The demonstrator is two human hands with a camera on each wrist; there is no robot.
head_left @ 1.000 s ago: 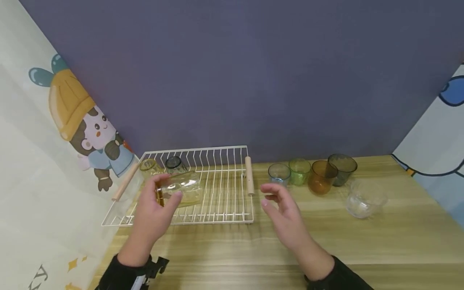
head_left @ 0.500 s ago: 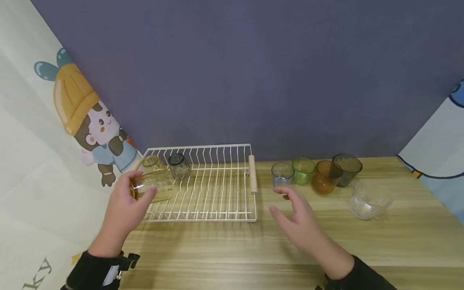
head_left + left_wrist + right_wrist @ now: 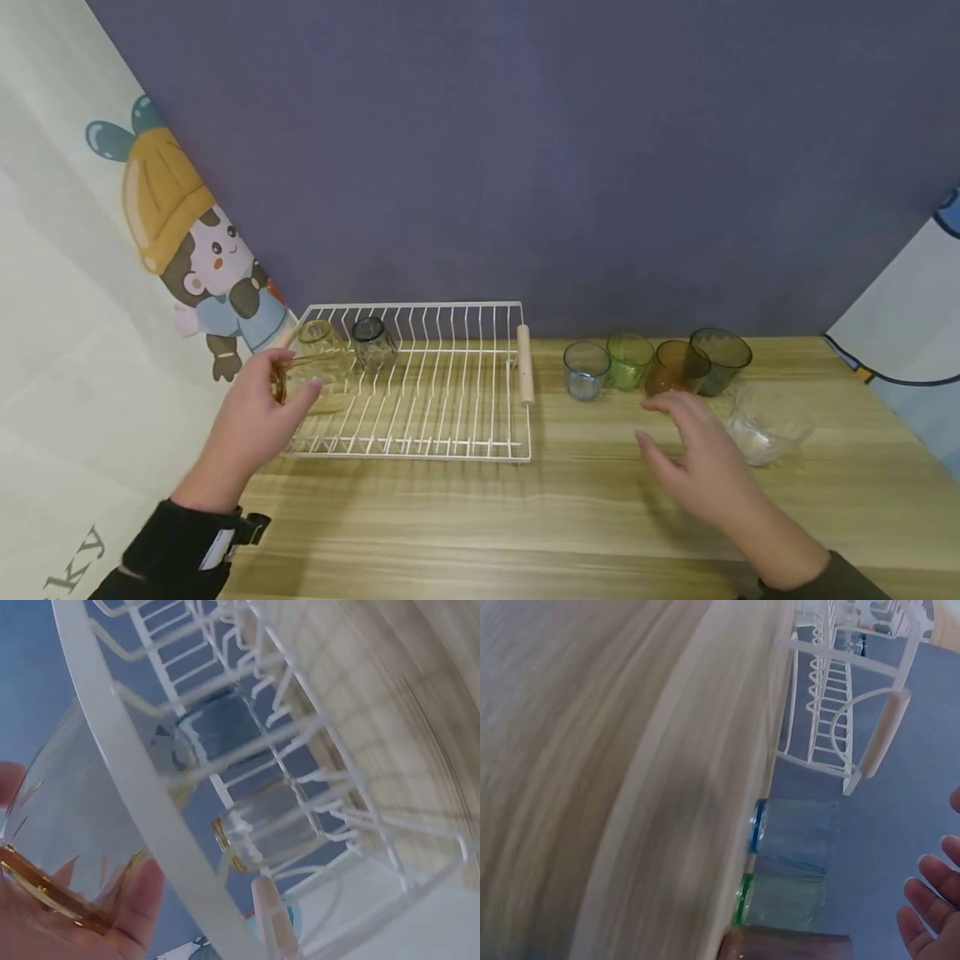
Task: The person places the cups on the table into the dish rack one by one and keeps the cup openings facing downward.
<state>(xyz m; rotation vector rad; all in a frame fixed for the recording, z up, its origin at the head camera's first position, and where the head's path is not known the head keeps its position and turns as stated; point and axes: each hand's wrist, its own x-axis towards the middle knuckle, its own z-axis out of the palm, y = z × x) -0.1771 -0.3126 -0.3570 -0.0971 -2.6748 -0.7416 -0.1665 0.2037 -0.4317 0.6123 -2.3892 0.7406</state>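
My left hand (image 3: 251,408) grips a yellow-tinted drinking glass (image 3: 75,795) by its thick amber base. The glass lies on its side in the air, mouth to the right, over the left end of a white wire dish rack (image 3: 480,457). Upside down in the rack, just behind, stand a yellow glass (image 3: 315,327) and a smoky grey glass (image 3: 374,346). My right hand (image 3: 708,462) holds nothing; its fingers are spread from the thumb, in front of an amber glass (image 3: 675,367) and left of a clear glass bowl (image 3: 771,425).
A blue glass (image 3: 587,371), a green glass (image 3: 630,361) and a dark grey glass (image 3: 723,358) stand mouth up along the back of the wooden table (image 3: 525,517). The rack has a wooden handle (image 3: 525,367) at its right end. A purple-grey wall (image 3: 525,167) rises behind.
My left hand has carried the yellow glass left, toward the rack's left end, and its mouth now overlaps the yellow glass behind. My right hand has moved right, from the blue glass toward the amber one.
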